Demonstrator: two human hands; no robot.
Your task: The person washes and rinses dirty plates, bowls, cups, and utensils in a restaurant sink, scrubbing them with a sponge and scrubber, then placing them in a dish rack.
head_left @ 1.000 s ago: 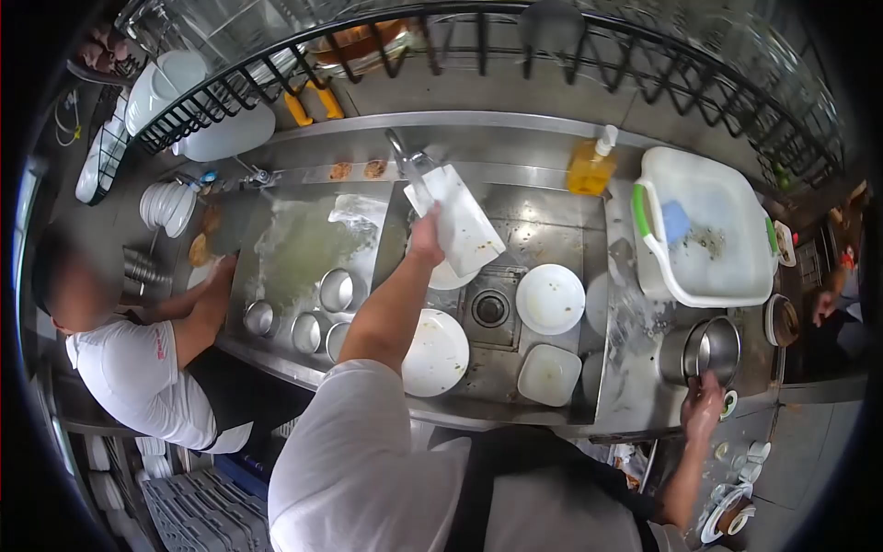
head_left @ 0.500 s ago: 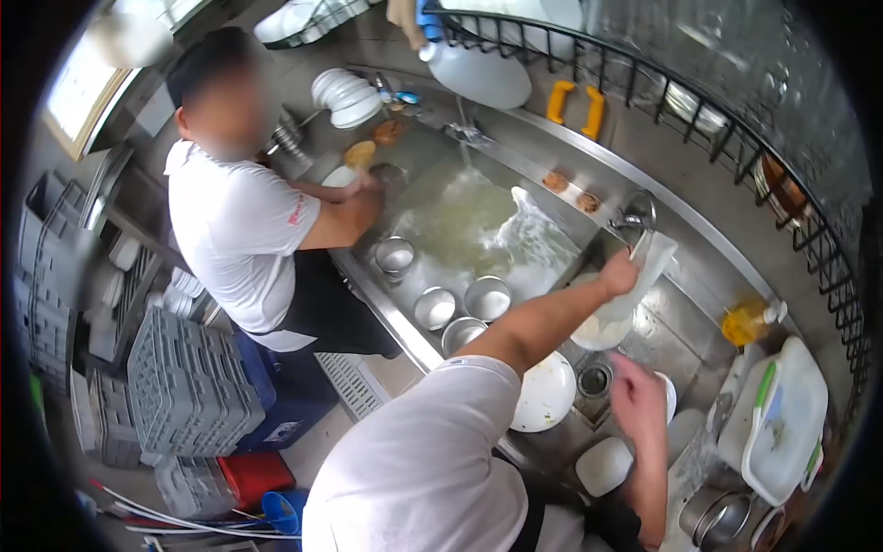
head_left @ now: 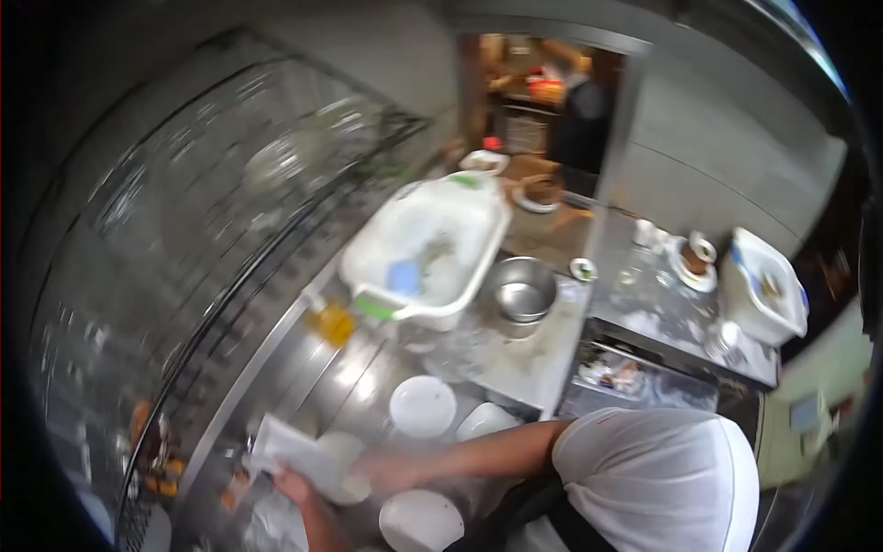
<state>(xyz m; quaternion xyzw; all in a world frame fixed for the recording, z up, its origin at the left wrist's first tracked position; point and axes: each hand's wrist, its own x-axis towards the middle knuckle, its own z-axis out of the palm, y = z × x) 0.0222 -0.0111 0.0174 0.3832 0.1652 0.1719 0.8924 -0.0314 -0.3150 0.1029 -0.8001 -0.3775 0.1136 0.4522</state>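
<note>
Pinching the lower edge of a white rectangular dish point(head_left: 296, 448) over the metal sink point(head_left: 368, 373) with the left hand point(head_left: 292, 486), long axis slanting down rightward toward the nearby right hand point(head_left: 391, 471), too blurred to tell spread from closed.

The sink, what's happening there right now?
The person's left hand holds a white rectangular dish over the steel sink. The right hand is beside it, too blurred to tell whether it grips anything. Nearby in the sink is a round white plate. Beyond, a white tub holds a blue item, with a steel pot to its right.
</note>
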